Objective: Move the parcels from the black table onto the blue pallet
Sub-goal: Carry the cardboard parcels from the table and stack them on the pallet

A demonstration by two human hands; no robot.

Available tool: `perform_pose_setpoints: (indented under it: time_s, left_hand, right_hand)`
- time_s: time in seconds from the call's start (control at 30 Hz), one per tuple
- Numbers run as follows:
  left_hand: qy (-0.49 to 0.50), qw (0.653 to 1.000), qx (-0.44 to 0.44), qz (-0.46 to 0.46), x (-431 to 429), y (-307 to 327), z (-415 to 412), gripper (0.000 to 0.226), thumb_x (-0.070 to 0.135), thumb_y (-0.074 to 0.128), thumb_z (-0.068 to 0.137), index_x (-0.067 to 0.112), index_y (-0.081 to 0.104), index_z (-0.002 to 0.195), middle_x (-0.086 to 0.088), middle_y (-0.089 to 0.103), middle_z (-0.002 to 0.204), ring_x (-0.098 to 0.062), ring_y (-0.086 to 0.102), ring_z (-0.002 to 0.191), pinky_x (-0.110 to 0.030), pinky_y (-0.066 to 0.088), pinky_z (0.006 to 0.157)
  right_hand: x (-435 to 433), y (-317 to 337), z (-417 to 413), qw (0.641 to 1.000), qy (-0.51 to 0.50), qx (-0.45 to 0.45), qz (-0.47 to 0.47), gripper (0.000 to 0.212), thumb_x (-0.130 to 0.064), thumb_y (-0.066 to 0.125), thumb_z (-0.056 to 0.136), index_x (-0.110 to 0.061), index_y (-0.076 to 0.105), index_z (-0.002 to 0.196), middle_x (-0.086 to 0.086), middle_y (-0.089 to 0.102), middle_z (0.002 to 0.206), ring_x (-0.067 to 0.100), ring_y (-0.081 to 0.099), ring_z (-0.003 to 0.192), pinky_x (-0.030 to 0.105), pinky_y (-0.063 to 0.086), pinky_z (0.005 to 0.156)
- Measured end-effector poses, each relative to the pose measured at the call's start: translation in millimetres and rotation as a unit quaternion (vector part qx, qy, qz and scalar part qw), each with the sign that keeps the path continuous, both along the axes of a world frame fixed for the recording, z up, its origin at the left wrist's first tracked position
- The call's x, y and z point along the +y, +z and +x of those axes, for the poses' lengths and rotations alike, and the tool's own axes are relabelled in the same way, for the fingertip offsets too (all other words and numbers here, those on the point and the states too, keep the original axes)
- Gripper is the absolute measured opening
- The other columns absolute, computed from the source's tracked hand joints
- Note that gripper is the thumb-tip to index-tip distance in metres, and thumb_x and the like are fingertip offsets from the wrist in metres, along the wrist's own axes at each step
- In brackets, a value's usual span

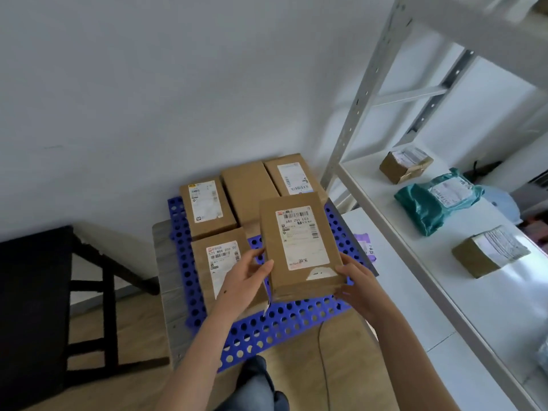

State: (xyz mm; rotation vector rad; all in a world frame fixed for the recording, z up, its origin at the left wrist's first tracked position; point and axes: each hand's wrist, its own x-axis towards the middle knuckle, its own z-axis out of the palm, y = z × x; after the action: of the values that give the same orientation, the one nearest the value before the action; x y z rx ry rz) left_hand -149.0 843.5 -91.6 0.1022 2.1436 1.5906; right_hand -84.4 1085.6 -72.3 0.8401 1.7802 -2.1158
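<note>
Evidently we hold the parcel [299, 244] label-up, left hand [246, 277] curled round its near-left edge, right hand [355, 280] gripping its near-right corner, over a bare patch of the blue pallet [296, 315]; four parcels [207, 206] beyond our fingers leave this gap. The black table [29, 292] lies past our left hand.
</note>
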Motion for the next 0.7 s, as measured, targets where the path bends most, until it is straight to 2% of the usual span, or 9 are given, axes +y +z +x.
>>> perform_pose_setpoints:
  time_s: [0.1,0.17,0.23,0.33,0.53,0.63,0.7]
  left_hand:
    - [0.005,0.998,0.017,-0.053,3.9,1.9,-20.8,0.046,0.061,0.056,0.081,0.032,0.056,0.117,0.016,0.07,0.093,-0.002,0.068,0.083,-0.034,0.055,0.083]
    - [0.009,0.995,0.025,-0.096,8.8,1.0,-32.8,0.044,0.062,0.055,0.081,0.026,0.059,0.107,0.006,0.07,0.093,-0.013,0.069,0.081,-0.04,0.056,0.081]
    - [0.021,0.992,0.026,-0.122,15.3,-0.9,-41.8,0.039,0.06,0.056,0.083,0.025,0.059,0.099,0.002,0.071,0.088,-0.016,0.069,0.078,-0.042,0.057,0.078]
    - [0.027,0.99,0.023,-0.133,23.1,-3.6,-50.8,0.04,0.062,0.057,0.082,0.024,0.059,0.092,0.006,0.072,0.082,-0.011,0.07,0.073,-0.041,0.058,0.075]
    - [0.063,0.986,0.017,-0.155,23.7,-13.8,-49.8,0.043,0.067,0.056,0.079,0.025,0.06,0.085,0.007,0.071,0.072,-0.009,0.068,0.066,-0.035,0.057,0.073]
    - [0.087,0.985,0.01,-0.148,24.3,-16.8,-41.8,0.045,0.069,0.053,0.076,0.025,0.061,0.082,0.012,0.069,0.067,0.005,0.063,0.06,-0.023,0.052,0.065]
    - [0.112,0.982,0.003,-0.149,25.4,-17.3,-38.0,0.047,0.07,0.052,0.075,0.025,0.062,0.081,0.012,0.069,0.069,0.005,0.063,0.062,-0.019,0.047,0.062]
  right_hand:
    - [4.9,1.7,-15.0,1.0,0.007,-0.005,0.008,0.036,-0.014,0.056,0.093,-0.029,0.06,0.125,0.005,0.067,0.114,0.026,0.062,0.094,0.041,0.053,0.09]
    - [8.6,2.1,-22.3,1.0,0.01,-0.013,0.004,0.035,-0.013,0.056,0.092,-0.03,0.061,0.122,0.005,0.068,0.112,0.025,0.062,0.092,0.038,0.054,0.087]
    - [13.7,-0.2,-30.1,1.0,0.003,-0.02,-0.006,0.032,-0.012,0.055,0.092,-0.032,0.065,0.115,0.001,0.072,0.104,0.022,0.063,0.088,0.035,0.055,0.081]
    - [21.3,-8.0,-38.1,0.999,-0.001,-0.029,-0.013,0.03,-0.012,0.055,0.093,-0.033,0.068,0.108,-0.003,0.075,0.095,0.023,0.064,0.086,0.038,0.054,0.082]
    - [35.4,-27.2,-45.6,0.998,0.041,-0.04,-0.038,0.033,-0.011,0.056,0.092,-0.027,0.063,0.121,0.009,0.069,0.113,0.03,0.063,0.098,0.052,0.047,0.098]
    - [39.7,-33.5,-53.8,0.994,0.068,-0.048,-0.064,0.039,-0.013,0.061,0.085,-0.023,0.061,0.124,0.012,0.067,0.117,0.033,0.061,0.099,0.049,0.047,0.095]
    - [42.8,-35.6,-61.4,0.99,0.089,-0.052,-0.091,0.045,-0.015,0.064,0.079,-0.02,0.061,0.124,0.014,0.066,0.118,0.033,0.06,0.099,0.048,0.046,0.093]
